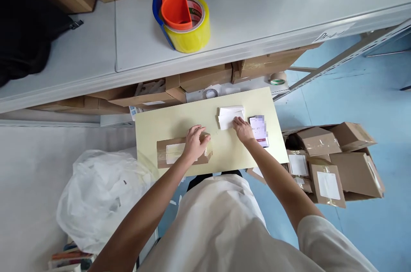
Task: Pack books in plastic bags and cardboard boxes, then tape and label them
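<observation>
On the pale yellow surface, a cardboard box with a white label lies at the near left. The left hand is over the box's right end, its fingers loosely curved and the thumb apart from them — whether it touches the cardboard, I cannot tell. Farther right, the right hand has its fingertips on the near right part of a stack of white papers; whether they pinch a sheet is unclear. A phone lies just right of that hand.
</observation>
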A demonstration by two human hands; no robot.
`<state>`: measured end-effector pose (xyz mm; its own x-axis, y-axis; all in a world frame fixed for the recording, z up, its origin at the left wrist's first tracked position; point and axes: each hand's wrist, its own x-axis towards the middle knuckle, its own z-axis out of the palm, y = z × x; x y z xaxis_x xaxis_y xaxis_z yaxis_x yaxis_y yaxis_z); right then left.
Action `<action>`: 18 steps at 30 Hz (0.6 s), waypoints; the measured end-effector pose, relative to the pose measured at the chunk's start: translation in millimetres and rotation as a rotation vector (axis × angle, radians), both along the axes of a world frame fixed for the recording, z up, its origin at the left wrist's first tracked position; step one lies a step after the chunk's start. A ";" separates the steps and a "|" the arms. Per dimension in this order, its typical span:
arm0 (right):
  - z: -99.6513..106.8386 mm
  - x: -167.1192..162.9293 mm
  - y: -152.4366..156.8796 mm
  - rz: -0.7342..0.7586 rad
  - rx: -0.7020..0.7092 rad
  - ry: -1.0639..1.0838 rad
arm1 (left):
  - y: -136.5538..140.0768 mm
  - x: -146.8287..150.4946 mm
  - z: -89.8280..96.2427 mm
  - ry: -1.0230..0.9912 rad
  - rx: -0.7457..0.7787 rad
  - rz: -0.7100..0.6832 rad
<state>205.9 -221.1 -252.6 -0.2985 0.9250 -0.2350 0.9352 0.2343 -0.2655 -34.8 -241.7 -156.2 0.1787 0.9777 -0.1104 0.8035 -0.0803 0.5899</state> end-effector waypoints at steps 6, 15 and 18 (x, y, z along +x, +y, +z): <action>3.7 8.2 6.7 -0.019 -0.003 0.025 | 12.8 11.7 -1.3 -0.042 -0.095 0.022; 26.0 23.1 23.0 -0.138 -0.025 0.048 | 27.1 19.7 -2.7 -0.023 -0.086 -0.037; 44.8 25.4 31.1 -0.043 0.018 0.059 | 40.4 39.1 1.8 0.032 0.036 -0.172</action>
<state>231.3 -190.0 -207.8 -0.2710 0.9413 -0.2012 0.9275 0.1995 -0.3161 4.2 -201.3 -154.4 0.3407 0.9364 -0.0840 0.7944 -0.2389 0.5584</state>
